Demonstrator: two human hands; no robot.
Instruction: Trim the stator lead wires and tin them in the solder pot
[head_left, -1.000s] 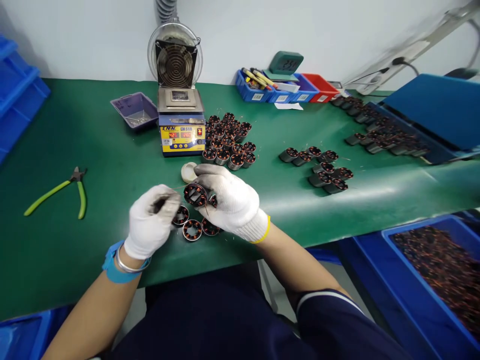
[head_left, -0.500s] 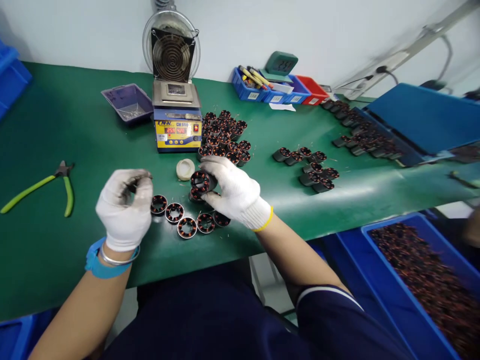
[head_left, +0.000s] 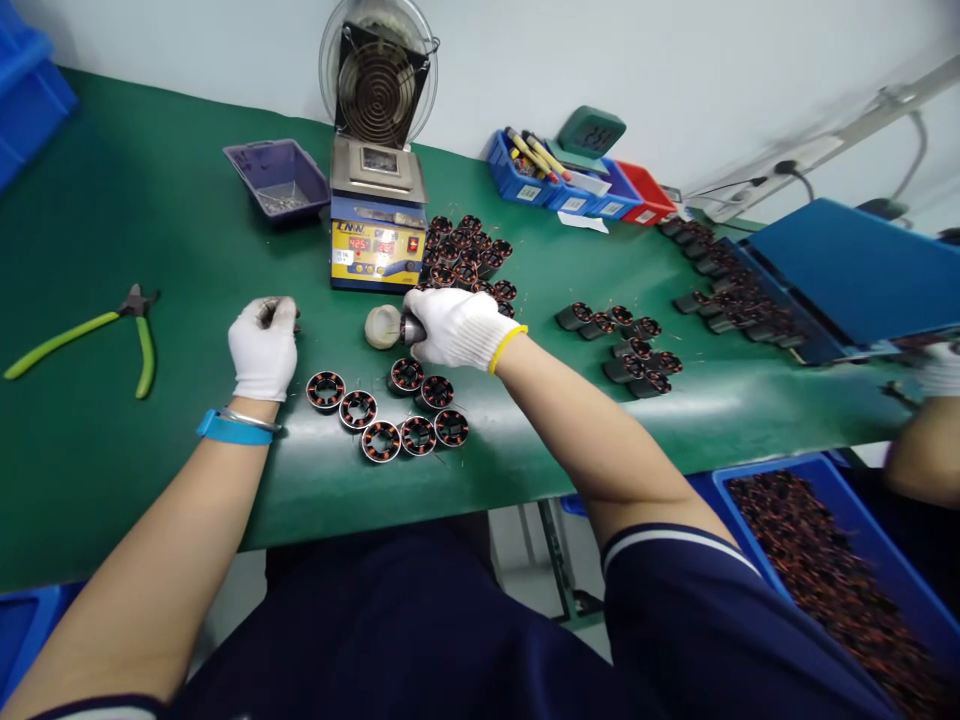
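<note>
My right hand [head_left: 459, 328], in a white glove, grips a wound motor stator [head_left: 411, 330]. That stator is tipped on its side, its end at the small round cream-coloured dish [head_left: 381, 328]. My left hand [head_left: 262, 350], also gloved, is closed at the left with fingers curled together; whatever they may hold is hidden. Between my hands and nearer me, several stators [head_left: 381, 441] with copper windings stand on the green table [head_left: 187, 480]. Behind my right hand more stators [head_left: 466, 245] stand close together beside the solder pot [head_left: 377, 245].
Green-handled cutters [head_left: 146, 350] lie at the left. A purple tray [head_left: 276, 180] stands left of the solder pot. Further right are another stator group [head_left: 637, 350], small bins [head_left: 517, 180] and a blue crate [head_left: 847, 260]. A co-worker's arm [head_left: 919, 450] shows at the right edge.
My right hand has moved away from me with the stator, tipping it over to the cream dish. My left hand has shifted slightly away from me. The view has shifted too.
</note>
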